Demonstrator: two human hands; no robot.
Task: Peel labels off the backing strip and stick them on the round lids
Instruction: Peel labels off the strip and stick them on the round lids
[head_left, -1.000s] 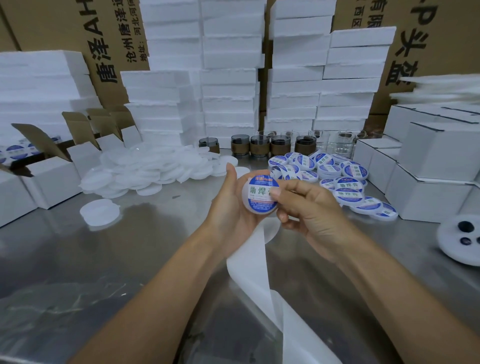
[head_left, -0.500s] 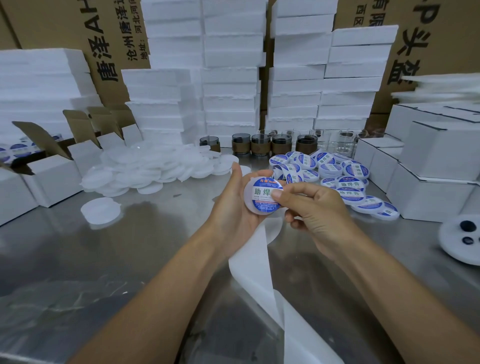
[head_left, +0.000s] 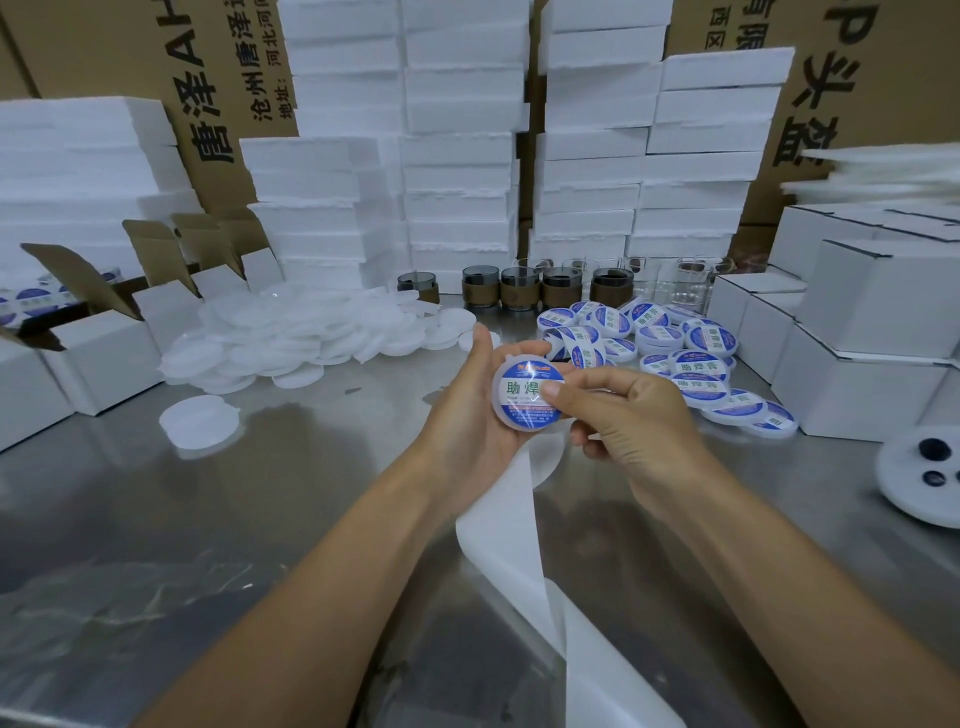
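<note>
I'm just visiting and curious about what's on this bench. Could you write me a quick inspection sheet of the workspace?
Surface: shiny metal table, with reflections across it.
Job's things: held lid with a blue label stuck on it; white backing strip hanging below the hands; plain lids heaped on the left; labelled lids heaped on the right.
Clutter: row of jars at the back; white boxes on the right; open cartons on the left; white disc with dark spots at the far right.
Hands: left hand cradles the held lid; right hand presses its thumb on the blue label.
Cables: nothing seen.
Surroundings: foam slab stacks and printed shipping boxes behind.
</note>
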